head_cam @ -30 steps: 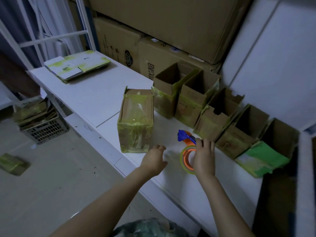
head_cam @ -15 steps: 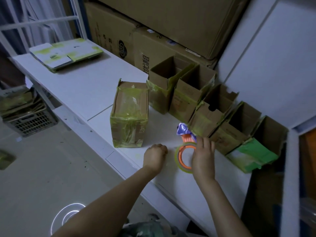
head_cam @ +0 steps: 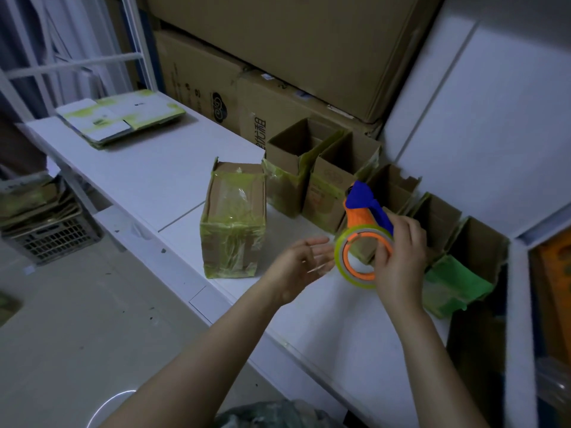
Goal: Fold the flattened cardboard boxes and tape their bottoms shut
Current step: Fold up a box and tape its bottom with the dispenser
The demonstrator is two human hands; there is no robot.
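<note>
My right hand (head_cam: 401, 251) grips an orange and blue tape dispenser (head_cam: 363, 230) with a yellowish tape roll, lifted off the white table (head_cam: 148, 177). My left hand (head_cam: 301, 264) hovers just left of the roll, palm up, fingers spread and holding nothing. A folded cardboard box (head_cam: 233, 219) wrapped in yellow-green tape stands bottom-up on the table to the left of my hands. Behind the dispenser, a row of several folded boxes (head_cam: 296, 168) stands open-topped along the wall. A stack of flattened boxes (head_cam: 120, 117) lies at the table's far left end.
Large cardboard cartons (head_cam: 278, 57) are piled behind the table. A plastic crate (head_cam: 52, 239) with flattened cardboard sits on the floor at left. A white panel (head_cam: 482, 118) leans behind the row of boxes. A white metal rack (head_cam: 61, 63) stands at far left.
My right hand has lifted the tape dispenser off the table. My left hand, curled on the table before, has risen and spread its fingers beside the roll.
</note>
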